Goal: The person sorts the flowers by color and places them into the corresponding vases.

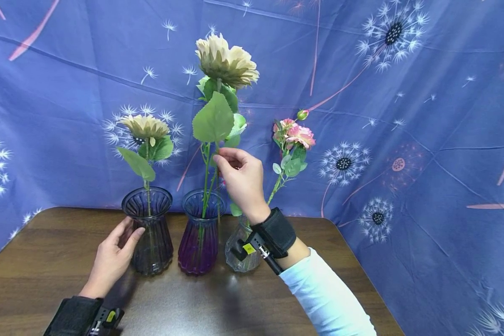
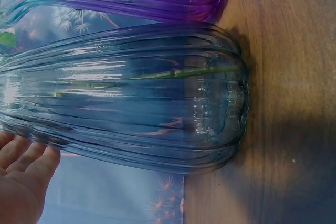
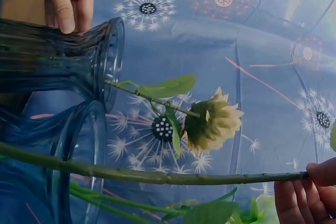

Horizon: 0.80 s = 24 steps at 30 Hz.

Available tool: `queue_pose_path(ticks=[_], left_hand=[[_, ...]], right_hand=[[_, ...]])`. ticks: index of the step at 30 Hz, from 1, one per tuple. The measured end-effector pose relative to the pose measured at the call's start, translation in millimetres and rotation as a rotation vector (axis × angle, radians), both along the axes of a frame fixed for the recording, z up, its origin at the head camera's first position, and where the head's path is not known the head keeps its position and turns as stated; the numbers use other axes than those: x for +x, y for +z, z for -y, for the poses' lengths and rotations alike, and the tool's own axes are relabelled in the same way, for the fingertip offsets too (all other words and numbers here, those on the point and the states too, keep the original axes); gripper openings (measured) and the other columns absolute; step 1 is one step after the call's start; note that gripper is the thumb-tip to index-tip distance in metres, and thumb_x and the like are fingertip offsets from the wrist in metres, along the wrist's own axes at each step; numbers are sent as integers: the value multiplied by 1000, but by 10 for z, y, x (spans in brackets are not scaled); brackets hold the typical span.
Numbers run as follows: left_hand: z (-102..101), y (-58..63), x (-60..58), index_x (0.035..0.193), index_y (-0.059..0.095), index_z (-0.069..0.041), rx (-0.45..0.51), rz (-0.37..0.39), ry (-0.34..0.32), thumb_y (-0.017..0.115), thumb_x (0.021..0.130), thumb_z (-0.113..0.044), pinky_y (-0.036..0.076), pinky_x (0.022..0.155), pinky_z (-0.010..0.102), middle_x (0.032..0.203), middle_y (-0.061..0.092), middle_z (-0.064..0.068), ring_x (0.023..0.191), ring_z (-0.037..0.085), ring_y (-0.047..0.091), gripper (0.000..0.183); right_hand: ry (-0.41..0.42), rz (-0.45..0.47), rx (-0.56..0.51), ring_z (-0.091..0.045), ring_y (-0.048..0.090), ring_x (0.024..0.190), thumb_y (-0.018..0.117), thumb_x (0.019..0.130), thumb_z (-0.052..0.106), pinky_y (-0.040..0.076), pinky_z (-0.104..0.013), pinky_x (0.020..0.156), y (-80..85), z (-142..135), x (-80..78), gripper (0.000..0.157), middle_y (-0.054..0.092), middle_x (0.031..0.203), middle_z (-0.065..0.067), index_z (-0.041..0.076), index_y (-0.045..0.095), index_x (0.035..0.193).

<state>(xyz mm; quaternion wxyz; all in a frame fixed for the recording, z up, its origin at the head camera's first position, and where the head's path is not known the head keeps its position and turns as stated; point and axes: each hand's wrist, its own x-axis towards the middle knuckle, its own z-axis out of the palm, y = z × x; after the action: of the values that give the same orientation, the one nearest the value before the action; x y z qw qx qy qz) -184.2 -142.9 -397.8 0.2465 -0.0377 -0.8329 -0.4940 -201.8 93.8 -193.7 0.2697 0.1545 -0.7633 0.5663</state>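
Observation:
My right hand (image 1: 244, 181) pinches the green stem of a tall cream flower (image 1: 227, 64), upright over the purple ribbed glass vase (image 1: 189, 252). Below the fingers, the bare stem (image 3: 173, 178) passes in front of that vase's rim in the right wrist view. With straight fingers and thumb, my left hand (image 1: 109, 261) touches the left side of the dark grey glass vase (image 1: 161, 247). A shorter cream flower (image 1: 144, 127) stands in the grey vase, its stem (image 2: 184, 72) showing through the glass. Green stems (image 1: 206, 186) stand in the purple vase, their pale blooms partly hidden behind the held flower.
A clear glass vase (image 1: 235, 259) with pink flowers (image 1: 296, 133) stands at right, partly behind my right wrist. All three vases stand in a row on a brown wooden table (image 1: 185, 308). A blue dandelion-print cloth (image 1: 437, 196) hangs close behind.

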Motion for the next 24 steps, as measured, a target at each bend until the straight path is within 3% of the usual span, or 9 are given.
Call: queue_pose_path(ticks=[5,7,9,11,14,16,19,24], left_hand=[[-4,-18,-13,135,45,2,-12,-4,3,57,94,-25,29,80,-10,126,55,29,111,44,54,50],[-2,-23,-11,135,46,1,-19,-6,7,57,94,-25,31,80,-9,125,56,29,111,39,56,49],[1,-26,-8,135,47,0,-20,-5,13,57,94,-25,31,80,-9,125,57,28,112,26,58,49],[5,-19,-8,135,47,-1,-21,-5,16,57,94,-25,32,79,-9,125,57,27,112,23,58,49],[10,-1,-8,136,46,-2,-16,7,17,57,94,-26,30,79,-10,127,55,27,113,28,57,49],[13,16,-10,137,45,-3,-15,15,14,56,94,-27,29,78,-10,129,54,27,113,41,55,50],[14,27,-11,138,44,-3,-11,27,8,56,95,-28,28,78,-11,130,53,27,113,44,54,51],[8,13,-22,138,44,-2,-3,24,-4,56,94,-27,28,79,-10,130,52,29,114,43,53,52]], right_hand=[[20,-18,-51,-31,66,68,65,84,5,58,-28,60,32,83,-58,17,71,85,-20,-5,69,97],[28,-26,-64,-34,66,70,65,84,4,58,-28,60,63,126,-84,17,71,85,-20,-5,69,97],[31,-36,-62,-34,66,71,65,84,5,58,-26,60,110,172,-106,16,71,85,-20,-4,69,97],[30,-50,-52,-32,66,71,65,85,6,56,-22,60,169,221,-126,16,71,85,-19,-4,69,97],[22,-79,-34,-23,65,66,65,85,7,53,-18,58,269,298,-158,17,71,84,-17,-3,70,98],[21,-93,-36,-13,62,62,66,85,7,52,-16,57,328,354,-179,17,71,84,-17,-3,70,98],[14,-104,-48,-3,57,60,67,84,7,50,-15,56,391,431,-206,17,71,84,-16,-2,70,98],[23,-113,-80,-11,61,64,67,84,7,49,-13,56,427,545,-232,18,71,87,-17,-2,70,100]])
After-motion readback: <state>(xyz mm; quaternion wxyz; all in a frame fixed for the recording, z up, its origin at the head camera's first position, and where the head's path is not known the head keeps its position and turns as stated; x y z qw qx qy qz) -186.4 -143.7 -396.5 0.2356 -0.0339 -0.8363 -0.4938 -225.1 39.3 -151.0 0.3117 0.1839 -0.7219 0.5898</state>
